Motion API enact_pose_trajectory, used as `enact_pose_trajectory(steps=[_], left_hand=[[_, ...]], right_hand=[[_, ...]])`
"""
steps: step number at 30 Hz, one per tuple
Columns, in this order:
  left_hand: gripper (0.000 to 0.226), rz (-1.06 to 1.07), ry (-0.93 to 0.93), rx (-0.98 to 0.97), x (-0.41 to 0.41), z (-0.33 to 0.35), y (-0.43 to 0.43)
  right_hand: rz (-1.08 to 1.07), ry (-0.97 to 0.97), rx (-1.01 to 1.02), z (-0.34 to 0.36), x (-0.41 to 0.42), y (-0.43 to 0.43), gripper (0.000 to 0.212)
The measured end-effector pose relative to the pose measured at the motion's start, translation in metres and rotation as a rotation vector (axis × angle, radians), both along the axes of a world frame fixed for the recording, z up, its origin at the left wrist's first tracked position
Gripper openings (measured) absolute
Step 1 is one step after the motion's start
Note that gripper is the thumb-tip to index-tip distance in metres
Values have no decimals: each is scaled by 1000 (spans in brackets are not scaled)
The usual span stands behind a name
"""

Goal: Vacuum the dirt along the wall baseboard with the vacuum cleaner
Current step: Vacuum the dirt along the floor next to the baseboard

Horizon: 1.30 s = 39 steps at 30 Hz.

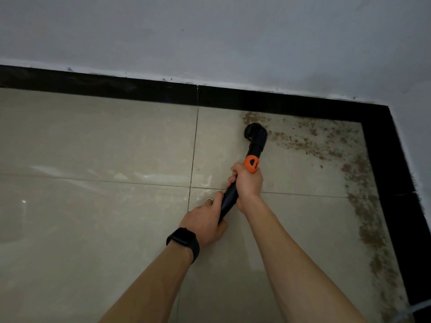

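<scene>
A black vacuum wand (229, 199) with an orange collar (251, 163) ends in a round black brush head (254, 132) resting on the beige floor tiles. The head sits at the left end of a band of brown dirt (303, 143) that runs along the black baseboard (291, 103) and turns down the right-hand baseboard (396, 183). My right hand (247, 183) grips the wand just below the orange collar. My left hand (205, 220), with a ring and a black wrist watch, holds the wand lower down.
The white wall (210, 38) meets a second wall at the corner on the right. Beige tiles (93, 148) with grey grout lines stretch to the left. More dirt (373, 241) lies thick along the right baseboard toward the bottom.
</scene>
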<state>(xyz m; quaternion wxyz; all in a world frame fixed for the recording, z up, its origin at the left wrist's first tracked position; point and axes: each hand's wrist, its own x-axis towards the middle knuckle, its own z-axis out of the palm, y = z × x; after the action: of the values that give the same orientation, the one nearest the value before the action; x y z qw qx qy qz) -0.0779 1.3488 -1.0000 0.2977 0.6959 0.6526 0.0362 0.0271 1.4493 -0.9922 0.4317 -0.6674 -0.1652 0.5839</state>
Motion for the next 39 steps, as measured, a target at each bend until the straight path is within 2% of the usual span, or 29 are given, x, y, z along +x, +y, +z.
enact_pose_trajectory(steps=[15,23,32,39], left_hand=[[53,82,-50,33,-3,-5,31],[50,155,-168,-10,-20,-4,43],[46,232,-201,-51,-49,-1,26],[46,174,-182,-37,-24,-1,41]], right_hand=[[62,-3,8,1,-12,39,16],[81,-76,1,4,-33,54,13],[143,-130,-35,2,-69,42,28],[87,-176,-40,4,-40,52,30]])
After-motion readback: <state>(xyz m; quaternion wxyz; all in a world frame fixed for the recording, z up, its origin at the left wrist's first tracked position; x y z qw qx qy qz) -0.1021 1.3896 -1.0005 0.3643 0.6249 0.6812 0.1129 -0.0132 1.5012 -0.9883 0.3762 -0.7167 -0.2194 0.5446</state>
